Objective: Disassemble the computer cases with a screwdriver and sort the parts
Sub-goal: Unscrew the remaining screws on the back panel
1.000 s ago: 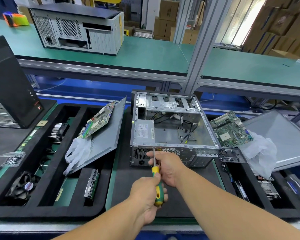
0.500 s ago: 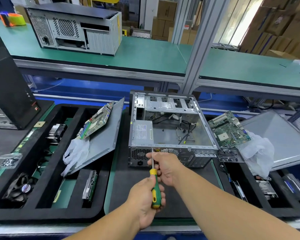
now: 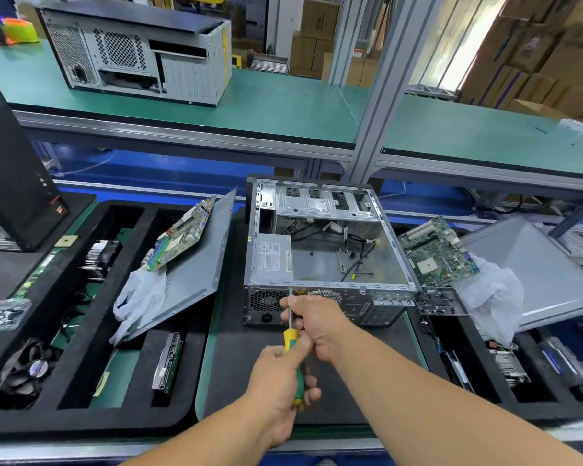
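Two hands share one screwdriver (image 3: pixel 292 344) at the rear panel of an opened computer case (image 3: pixel 323 250) lying on its side on the bench's black mat (image 3: pixel 236 371). The left hand (image 3: pixel 280 391) wraps the green-and-yellow handle; the right hand (image 3: pixel 313 322) pinches the bare shaft near the tip, which meets the panel's top edge beside the power supply (image 3: pixel 272 258) grille. The screw itself is too small to make out. Doing this step well probably means keeping the shaft square to the panel, pressing inward while the handle turns, and letting the right fingers only guide. Three cases are in view: this one, a second silver one (image 3: pixel 138 52) on the green upper shelf, and a black tower (image 3: pixel 11 169) at far left. Two motherboards (image 3: pixel 179 238) (image 3: pixel 438 253) and two detached side panels (image 3: pixel 196 267) (image 3: pixel 549 267) lie in the foam sorting trays (image 3: pixel 81 412) flanking the mat, with one hard drive (image 3: pixel 169 363) and one fan (image 3: pixel 34 368) on the left.
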Demonstrator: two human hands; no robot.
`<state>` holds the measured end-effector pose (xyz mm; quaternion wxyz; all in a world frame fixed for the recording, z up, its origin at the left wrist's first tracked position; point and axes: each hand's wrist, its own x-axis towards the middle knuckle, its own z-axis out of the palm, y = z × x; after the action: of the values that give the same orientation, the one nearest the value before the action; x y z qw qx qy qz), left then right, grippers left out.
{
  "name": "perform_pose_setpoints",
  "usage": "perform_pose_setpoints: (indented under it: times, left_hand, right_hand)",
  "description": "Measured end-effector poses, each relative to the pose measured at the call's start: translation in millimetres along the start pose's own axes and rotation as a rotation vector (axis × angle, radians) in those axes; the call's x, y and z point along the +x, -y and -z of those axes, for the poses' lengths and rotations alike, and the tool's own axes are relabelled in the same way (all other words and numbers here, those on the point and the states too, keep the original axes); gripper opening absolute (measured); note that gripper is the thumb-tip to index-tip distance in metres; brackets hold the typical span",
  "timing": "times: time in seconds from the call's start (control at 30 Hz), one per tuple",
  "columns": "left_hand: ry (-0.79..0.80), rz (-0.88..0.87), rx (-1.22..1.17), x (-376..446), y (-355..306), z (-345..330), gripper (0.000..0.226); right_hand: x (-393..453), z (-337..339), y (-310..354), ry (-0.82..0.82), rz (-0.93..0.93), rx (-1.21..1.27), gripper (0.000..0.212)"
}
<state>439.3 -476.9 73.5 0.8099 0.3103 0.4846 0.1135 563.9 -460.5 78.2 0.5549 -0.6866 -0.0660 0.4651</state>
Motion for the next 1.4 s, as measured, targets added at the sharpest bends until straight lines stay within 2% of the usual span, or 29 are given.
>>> perform_pose_setpoints:
  times: [0.1,0.17,0.3,0.4,0.47,0.63,0.73,0.93,1.0,1.17,1.3,1.4]
  left_hand:
    - [-0.149,-0.048,0.201,1,3,4,0.040]
    - [-0.187,-0.066,0.193,0,-1,5,0.032]
    - [-0.017,0.080,-0.073,-9,-7,2,0.037]
    - [0.069,0.147,-0.109,-11,-9,5,0.052]
    - [0.057,0.134,-0.074,-11,-10,7,0.055]
    - [-0.004,0.003,0.131,-7,-2,10,0.037]
    - [-0.029,0.021,0.103,-6,-3,11,0.028]
    - [0.091,0.134,-0.039,-14,-7,10,0.055]
    - [0.099,0.141,-0.062,-15,-9,11,0.056]
    - [0.129,0.116,-0.015,-18,-10,14,0.041]
    - [0.107,0.110,0.057,-20,-12,16,0.033]
    - [0.031,0.103,0.066,-22,-18,17,0.038]
  right_hand:
    - [3,-3,-2,-0.011,0.015,0.003,0.020]
    - [6,-4,-4,-0.021,0.021,0.017,0.018]
    - [13,-2,-8,-0.052,0.038,0.033,0.009]
    - [16,-1,-8,-0.055,0.036,0.045,0.010]
    - [16,-2,-7,-0.056,0.031,0.055,0.011]
    - [12,-4,-6,-0.056,0.047,0.070,0.012]
    - [10,-4,-5,-0.044,0.023,0.079,0.013]
    - [7,3,-4,0.024,-0.049,0.055,0.031]
    - [7,3,-4,0.012,-0.032,0.031,0.029]
    - [9,-3,-2,-0.052,-0.003,0.007,0.012]
    - [10,-5,-3,-0.076,0.015,0.040,0.017]
    - [9,-6,-3,-0.077,0.006,0.069,0.016]
